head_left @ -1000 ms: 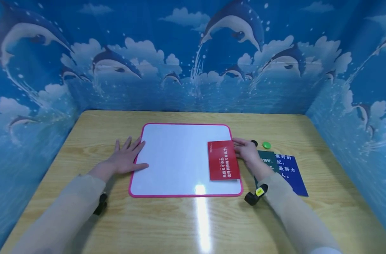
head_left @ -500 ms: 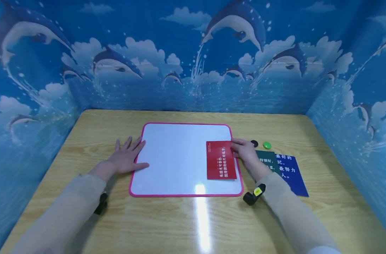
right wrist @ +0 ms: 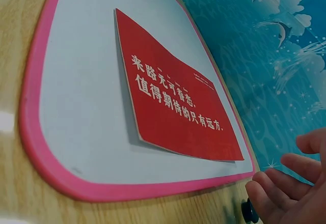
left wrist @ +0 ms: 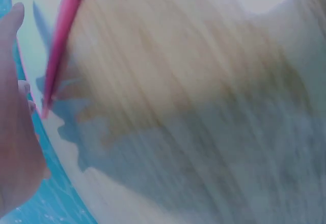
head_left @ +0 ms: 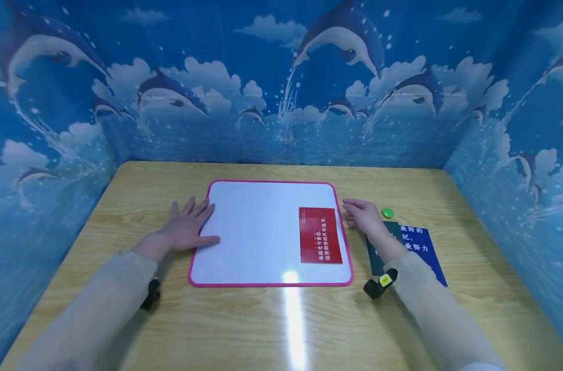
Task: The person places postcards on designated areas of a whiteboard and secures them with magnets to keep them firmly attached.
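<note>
A white board (head_left: pixel 253 232) with a pink rim lies flat on the wooden table. My left hand (head_left: pixel 184 229), fingers spread, rests over its left edge, with the thumb on the white surface. On the board's right side lies a red card (head_left: pixel 320 235) printed with white Chinese characters; its edges lift slightly in the right wrist view. Just beyond the board's right rim is my right hand (head_left: pixel 362 216), fingers loosely bent and holding nothing, apart from the card (right wrist: pixel 178 102).
A green card (head_left: pixel 376 260) and a blue card (head_left: pixel 422 247) overlap to the right, partly under the right forearm. A green disc (head_left: pixel 388 213) lies behind them. A small black disc (right wrist: pixel 249 211) shows beside the right hand. A dolphin-print curtain (head_left: pixel 281 123) encloses the table.
The red card has shifted slightly left on the board. My right hand has let go of it and moved right, covering the black disc in the head view. My left hand stays at the board.
</note>
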Available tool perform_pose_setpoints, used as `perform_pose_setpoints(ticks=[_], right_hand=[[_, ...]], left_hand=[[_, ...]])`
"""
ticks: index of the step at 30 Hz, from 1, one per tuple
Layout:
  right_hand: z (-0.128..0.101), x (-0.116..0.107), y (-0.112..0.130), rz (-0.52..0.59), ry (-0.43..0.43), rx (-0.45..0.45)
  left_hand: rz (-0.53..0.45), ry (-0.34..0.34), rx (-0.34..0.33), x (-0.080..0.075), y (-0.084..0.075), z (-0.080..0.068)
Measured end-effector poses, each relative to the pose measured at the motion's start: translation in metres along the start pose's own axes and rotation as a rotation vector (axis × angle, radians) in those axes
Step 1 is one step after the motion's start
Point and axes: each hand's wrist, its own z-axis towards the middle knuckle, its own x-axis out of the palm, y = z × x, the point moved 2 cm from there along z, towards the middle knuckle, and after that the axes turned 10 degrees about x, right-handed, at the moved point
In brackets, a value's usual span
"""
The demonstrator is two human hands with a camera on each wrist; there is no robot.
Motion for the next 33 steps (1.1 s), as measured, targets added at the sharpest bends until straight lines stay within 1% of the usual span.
perform_pose_setpoints(ticks=[5, 11, 15, 20, 24, 28, 31, 33], right_hand=[[0.0, -0.005, -0.004, 0.037, 0.0, -0.002], [-0.003, -0.012, -0.01, 0.036, 0.016, -0.021], [-0.005, -0.018, -0.011, 0.021, 0.014, -0.04], [-0.006, -0.024, -0.012, 0.023, 0.004, -0.059], [-0.005, -0.027, -0.013, 0.037, -0.01, -0.061], [-0.004, -0.028, -0.015, 0.044, -0.021, -0.056], [-0.004, -0.028, -0.016, 0.04, -0.024, -0.056], [-0.005, -0.028, -0.017, 0.034, -0.027, -0.057]], left_hand=[[0.015, -0.014, 0.05, -0.008, -0.019, 0.006], [0.037, -0.04, 0.132, -0.015, -0.05, 0.017], [0.049, -0.04, 0.184, -0.016, -0.068, 0.025], [0.093, -0.032, 0.234, -0.015, -0.089, 0.039], [0.123, -0.007, 0.278, -0.013, -0.111, 0.052], [0.149, 0.041, 0.324, -0.011, -0.136, 0.063], [0.181, 0.08, 0.351, -0.007, -0.151, 0.07], [0.193, 0.092, 0.371, -0.003, -0.159, 0.074]])
